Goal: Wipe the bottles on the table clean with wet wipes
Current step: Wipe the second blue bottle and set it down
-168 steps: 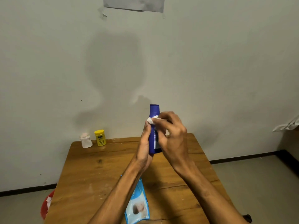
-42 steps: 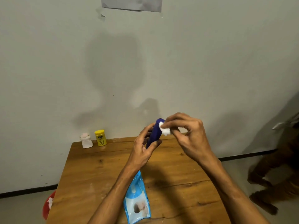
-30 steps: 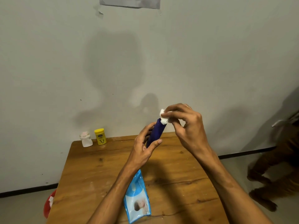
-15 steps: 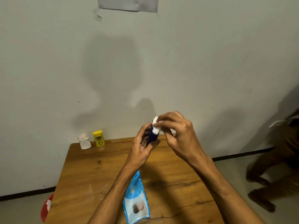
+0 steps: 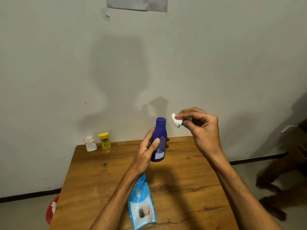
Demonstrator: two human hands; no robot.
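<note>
Wiping day at the wooden table (image 5: 99, 171): I hold the blue bottle (image 5: 159, 138) close to upright in the air above the middle of the far edge. My left hand (image 5: 146, 153) is wrapped round its lower body, thumb across the label, so the cap and shoulder stand free for the cloth. My right hand (image 5: 202, 130) pinches a crumpled wet wipe (image 5: 176, 121) between thumb and fingertips, just beside the cap but clear of it. Whether the wipe is about to land or this bottle is finished, I cannot tell. The pack of wipes (image 5: 141, 205) lies flat at the near edge beneath my left forearm, handy for a fresh sheet. A small white bottle (image 5: 90, 143) and a yellow container (image 5: 105, 141) stand side by side at the far left corner, by my judgement next in line.
</note>
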